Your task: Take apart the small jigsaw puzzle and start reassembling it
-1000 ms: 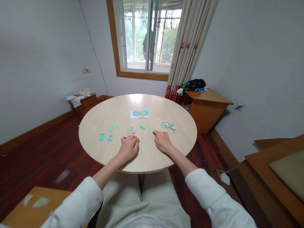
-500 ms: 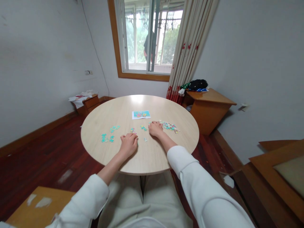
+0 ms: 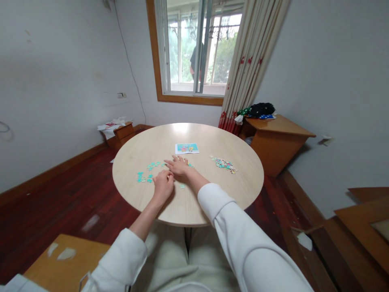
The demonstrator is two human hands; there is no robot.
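My right hand (image 3: 177, 166) reaches across to the left over the middle of the table, palm down with its fingers apart. By its fingertips lies a small turquoise jigsaw piece (image 3: 163, 164). Just below it, my left hand (image 3: 164, 184) rests near the table top with curled fingers; whatever they hold is hidden. Several turquoise jigsaw pieces (image 3: 140, 177) lie to the left of my hands, and more jigsaw pieces (image 3: 153, 165) are a little behind them. A pale loose piece (image 3: 182, 186) sits to the right of my left hand. Both hands cover part of the pieces between them.
A pile of mixed jigsaw pieces (image 3: 225, 164) lies on the right of the round table (image 3: 212, 202). A picture sheet (image 3: 187, 148) with a turquoise cartoon is behind my hands. Beyond stand a wooden desk (image 3: 276, 142) with cloths and a window with a person outside.
My right hand has moved left, away from the pile's edge to beside my left hand, and its fingers have spread. The view has turned slightly left.
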